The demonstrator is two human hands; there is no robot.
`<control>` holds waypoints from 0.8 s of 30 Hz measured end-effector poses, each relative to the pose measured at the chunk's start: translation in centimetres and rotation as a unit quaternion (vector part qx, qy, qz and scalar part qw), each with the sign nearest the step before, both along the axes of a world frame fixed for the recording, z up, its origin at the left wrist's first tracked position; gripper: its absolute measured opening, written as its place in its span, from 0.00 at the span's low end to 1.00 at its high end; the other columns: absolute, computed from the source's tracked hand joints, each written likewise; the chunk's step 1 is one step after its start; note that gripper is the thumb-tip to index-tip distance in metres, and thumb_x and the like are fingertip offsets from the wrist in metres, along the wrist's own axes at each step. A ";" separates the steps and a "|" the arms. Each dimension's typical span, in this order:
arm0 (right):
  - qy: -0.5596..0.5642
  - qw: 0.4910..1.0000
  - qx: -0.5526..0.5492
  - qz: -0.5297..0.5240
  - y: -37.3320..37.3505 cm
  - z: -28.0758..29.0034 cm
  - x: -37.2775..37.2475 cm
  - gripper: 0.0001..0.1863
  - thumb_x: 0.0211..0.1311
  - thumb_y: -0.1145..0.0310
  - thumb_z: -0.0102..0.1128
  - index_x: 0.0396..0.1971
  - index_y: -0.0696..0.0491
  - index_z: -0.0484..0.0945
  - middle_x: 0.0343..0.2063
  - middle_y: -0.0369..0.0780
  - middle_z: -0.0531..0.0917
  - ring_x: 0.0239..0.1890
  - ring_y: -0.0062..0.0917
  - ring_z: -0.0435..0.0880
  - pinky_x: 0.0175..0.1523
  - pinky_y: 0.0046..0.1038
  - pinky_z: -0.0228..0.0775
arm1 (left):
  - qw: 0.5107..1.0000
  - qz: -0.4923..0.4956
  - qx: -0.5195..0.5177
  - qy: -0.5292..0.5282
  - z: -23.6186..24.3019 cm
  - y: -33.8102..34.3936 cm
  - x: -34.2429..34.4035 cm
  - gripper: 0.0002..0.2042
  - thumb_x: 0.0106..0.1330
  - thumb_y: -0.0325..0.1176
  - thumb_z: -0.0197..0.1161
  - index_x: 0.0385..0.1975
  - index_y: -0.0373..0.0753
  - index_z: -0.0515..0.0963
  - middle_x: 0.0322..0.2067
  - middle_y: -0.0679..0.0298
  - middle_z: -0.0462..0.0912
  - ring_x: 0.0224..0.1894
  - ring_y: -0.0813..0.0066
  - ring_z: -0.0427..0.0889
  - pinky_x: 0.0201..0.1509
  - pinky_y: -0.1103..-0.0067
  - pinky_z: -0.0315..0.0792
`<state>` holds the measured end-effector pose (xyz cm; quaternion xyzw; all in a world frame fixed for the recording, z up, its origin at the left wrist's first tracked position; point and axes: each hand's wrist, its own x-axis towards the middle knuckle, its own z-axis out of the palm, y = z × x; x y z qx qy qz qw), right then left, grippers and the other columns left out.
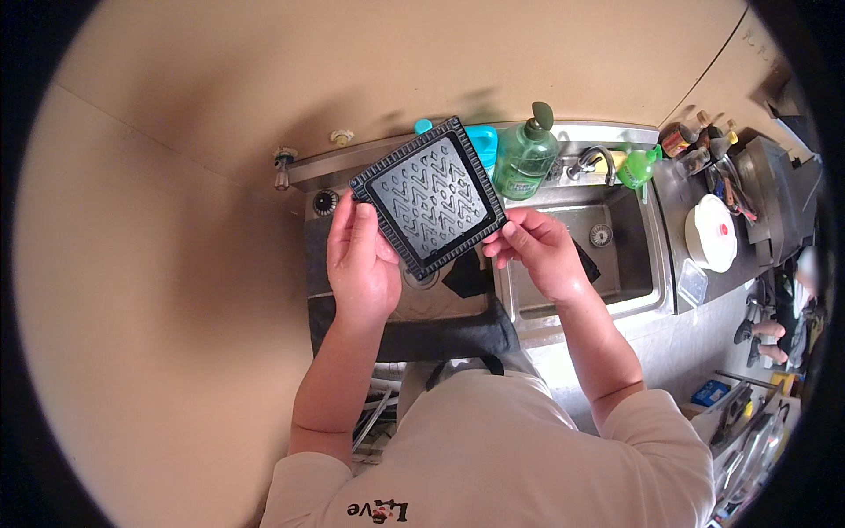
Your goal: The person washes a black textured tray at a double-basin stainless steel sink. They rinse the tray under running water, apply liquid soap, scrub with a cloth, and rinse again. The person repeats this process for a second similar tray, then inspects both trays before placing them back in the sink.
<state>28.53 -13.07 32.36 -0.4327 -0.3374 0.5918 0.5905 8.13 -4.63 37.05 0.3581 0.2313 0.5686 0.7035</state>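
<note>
While both hands are closed on opposite edges of it, the square black tray (430,195) stands lifted above the double sink (656,264), tilted so its patterned inner face turns up toward the person. The left hand (359,264) clamps the near-left edge, thumb on the ribbed rim and fingers behind; the right hand (539,248) pinches the right corner with its fingertips. Held like this, by the rim only, the raised zigzag pattern inside stays uncovered, probably for a look over. The tray sits between the two hands, just far of them, hiding part of the left basin. Behind it on the sink's far ledge stand a green pump soap bottle (525,157) and a blue container (482,141), with the tap (597,160) to their right. Further right on the worktop (678,348) lies a white lidded bowl (712,232).
</note>
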 end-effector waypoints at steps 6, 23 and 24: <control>-0.002 1.000 -0.007 -0.001 0.1 -0.3 0.0 0.10 0.70 0.71 0.47 0.42 0.60 0.74 0.34 0.39 0.82 0.35 0.22 0.81 0.39 0.23 0.74 | 0.998 -0.003 0.050 0.031 -0.4 0.2 0.2 0.15 0.70 0.26 0.49 0.54 0.32 0.67 0.47 0.60 0.77 0.48 0.76 0.76 0.54 0.78 0.69; -0.024 1.000 0.006 0.019 0.4 -1.0 0.1 0.12 0.69 0.72 0.49 0.48 0.61 0.70 0.36 0.42 0.82 0.37 0.22 0.81 0.38 0.23 0.74 | 0.999 0.007 0.050 -0.007 -0.2 0.1 0.0 0.12 0.70 0.25 0.46 0.51 0.32 0.68 0.48 0.58 0.76 0.51 0.72 0.75 0.57 0.73 0.68; -0.025 0.999 0.006 0.024 0.4 -1.1 0.1 0.12 0.69 0.72 0.49 0.48 0.61 0.70 0.37 0.42 0.82 0.38 0.22 0.81 0.40 0.23 0.74 | 0.999 0.007 0.047 -0.007 -0.2 0.1 0.0 0.12 0.70 0.25 0.46 0.51 0.32 0.68 0.48 0.58 0.76 0.51 0.72 0.75 0.57 0.73 0.68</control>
